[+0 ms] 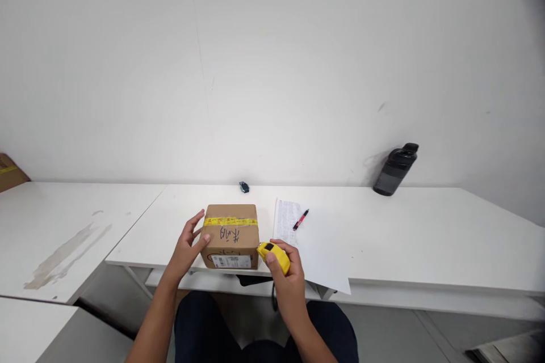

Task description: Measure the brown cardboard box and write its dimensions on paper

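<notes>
A brown cardboard box (232, 235) sits near the front edge of the white table, with yellow tape across its top, black handwriting and a white label on its front. My left hand (186, 247) grips its left side, the thumb over the top edge and the fingers along the side. In my right hand (289, 275) is a yellow tape measure (279, 258), its mouth close to the box's right front corner. A dark strap hangs below that hand. Whether any blade is drawn out is too small to tell.
Right of the box lie white paper sheets (323, 261), one overhanging the front edge, with a red and black pen (301, 219) on top. A dark watch-like object (244, 187) and a dark bottle (394, 170) are near the wall. Another box (11, 173) is far left.
</notes>
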